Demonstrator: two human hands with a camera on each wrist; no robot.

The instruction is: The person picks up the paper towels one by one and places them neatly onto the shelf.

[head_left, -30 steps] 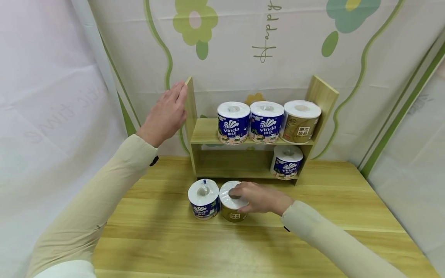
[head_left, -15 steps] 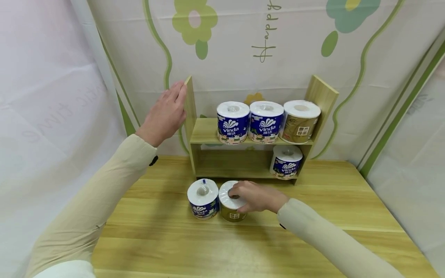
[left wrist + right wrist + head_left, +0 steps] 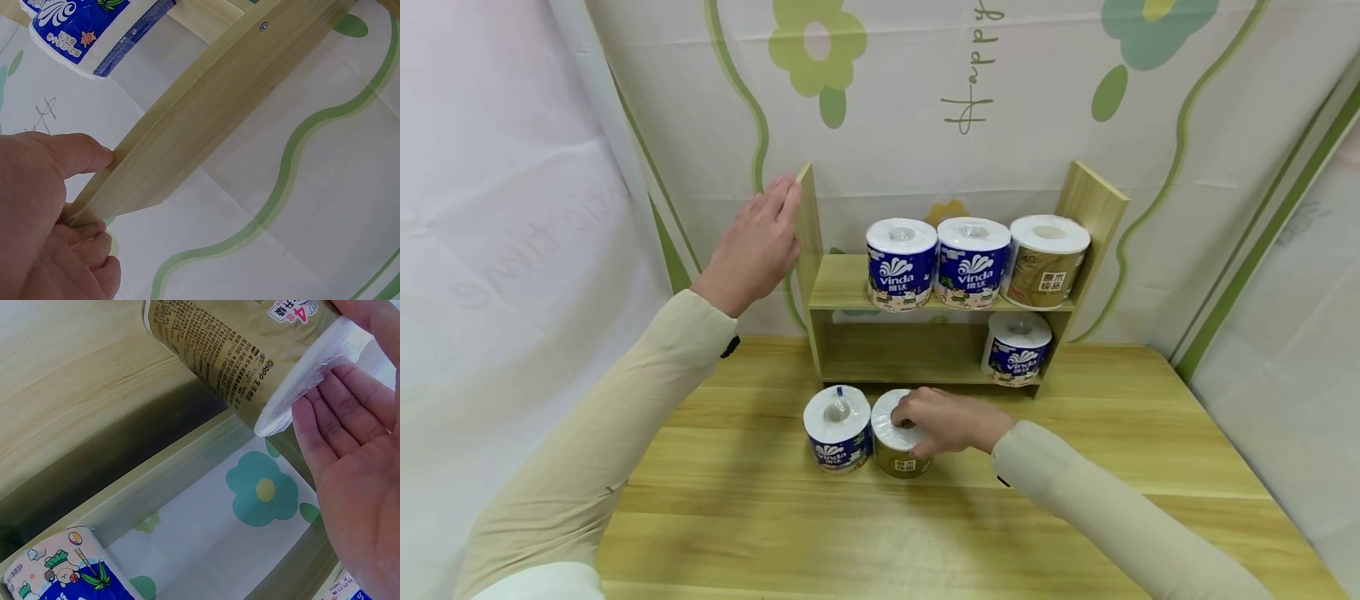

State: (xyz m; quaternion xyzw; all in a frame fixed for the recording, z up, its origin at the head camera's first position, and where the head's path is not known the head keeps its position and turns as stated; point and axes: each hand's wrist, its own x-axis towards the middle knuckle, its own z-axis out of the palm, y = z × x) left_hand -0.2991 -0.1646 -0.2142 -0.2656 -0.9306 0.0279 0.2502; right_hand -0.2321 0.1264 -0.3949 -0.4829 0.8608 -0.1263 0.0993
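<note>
My left hand (image 3: 752, 246) grips the top of the wooden shelf's left side panel (image 3: 808, 229). In the left wrist view, its thumb lies along the edge of the panel (image 3: 194, 119) and the other fingers curl at the end. My right hand (image 3: 951, 421) holds a gold-wrapped toilet paper roll (image 3: 891, 460) standing on the table in front of the shelf. Its fingertips reach into the core from above, with the thumb at the outer side. The right wrist view has this gold roll (image 3: 219, 350) close up. Just left stands a blue-wrapped toilet paper roll (image 3: 838, 454).
On the upper shelf board (image 3: 842, 287) stand two blue rolls, one marked Vinda (image 3: 901, 271), and a gold roll (image 3: 1045, 271) at the right. Another blue roll (image 3: 1017, 354) occupies the lower level's right end. A patterned cloth (image 3: 895, 100) hangs behind; the wooden table (image 3: 865, 542) extends in front.
My right wrist and sleeve have shifted slightly left, with the fingers still in the gold roll's core. My left hand keeps its grip on the panel, and the rolls stand where they were.
</note>
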